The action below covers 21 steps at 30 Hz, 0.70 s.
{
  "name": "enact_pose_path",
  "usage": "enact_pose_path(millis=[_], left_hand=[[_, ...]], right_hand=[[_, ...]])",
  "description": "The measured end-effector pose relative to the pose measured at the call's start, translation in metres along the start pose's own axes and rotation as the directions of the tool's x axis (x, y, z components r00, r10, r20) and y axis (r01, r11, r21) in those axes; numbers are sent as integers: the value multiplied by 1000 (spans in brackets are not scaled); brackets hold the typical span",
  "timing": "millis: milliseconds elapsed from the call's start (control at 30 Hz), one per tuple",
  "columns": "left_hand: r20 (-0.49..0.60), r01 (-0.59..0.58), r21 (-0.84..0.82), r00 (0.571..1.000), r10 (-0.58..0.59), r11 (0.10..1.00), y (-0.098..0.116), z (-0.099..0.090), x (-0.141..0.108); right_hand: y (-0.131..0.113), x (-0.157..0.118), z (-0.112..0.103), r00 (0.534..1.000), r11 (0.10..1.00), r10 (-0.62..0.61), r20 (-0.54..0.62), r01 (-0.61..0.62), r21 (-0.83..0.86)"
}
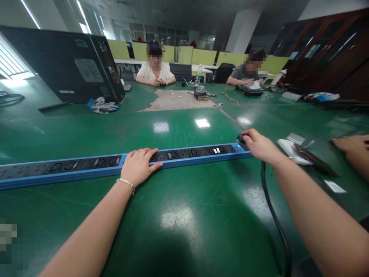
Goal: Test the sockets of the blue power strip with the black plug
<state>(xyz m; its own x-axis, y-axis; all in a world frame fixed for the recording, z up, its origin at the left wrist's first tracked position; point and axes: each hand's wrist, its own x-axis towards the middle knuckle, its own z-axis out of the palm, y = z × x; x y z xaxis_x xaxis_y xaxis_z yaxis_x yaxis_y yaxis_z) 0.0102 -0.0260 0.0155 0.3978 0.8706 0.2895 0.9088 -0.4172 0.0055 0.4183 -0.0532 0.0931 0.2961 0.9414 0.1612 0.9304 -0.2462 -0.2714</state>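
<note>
A long blue power strip (187, 157) with black sockets runs across the green table from the left edge to my right hand. My left hand (139, 163) grips it near the middle, fingers over the top and thumb along the near side. At the strip's right end, my right hand (258, 145) is closed on a black plug (241, 138), mostly hidden by the fingers. A thick black cord (269, 196) hangs from below this hand toward the bottom edge; where it starts is covered.
A black computer case (66, 65) stands at the back left by gloves (103, 105). Two people sit across the green table (184, 204), near a bottle (198, 75). At right lie a white object (290, 150), a dark flat piece (317, 159) and another person's hand (353, 148).
</note>
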Motion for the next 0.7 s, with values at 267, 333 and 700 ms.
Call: enact_pose_path(millis=[267, 333, 700], left_hand=[[5, 12, -29, 1000, -12, 1000, 0, 0, 1], [9, 9, -33, 1000, -9, 999, 0, -1, 1], [21, 17, -33, 1000, -16, 999, 0, -1, 1]], right_hand=[[-14, -8, 37, 992, 979, 22, 126, 4, -203], [-15, -7, 36, 990, 972, 22, 136, 10, -233], [-19, 9, 30, 979, 976, 45, 200, 0, -220]])
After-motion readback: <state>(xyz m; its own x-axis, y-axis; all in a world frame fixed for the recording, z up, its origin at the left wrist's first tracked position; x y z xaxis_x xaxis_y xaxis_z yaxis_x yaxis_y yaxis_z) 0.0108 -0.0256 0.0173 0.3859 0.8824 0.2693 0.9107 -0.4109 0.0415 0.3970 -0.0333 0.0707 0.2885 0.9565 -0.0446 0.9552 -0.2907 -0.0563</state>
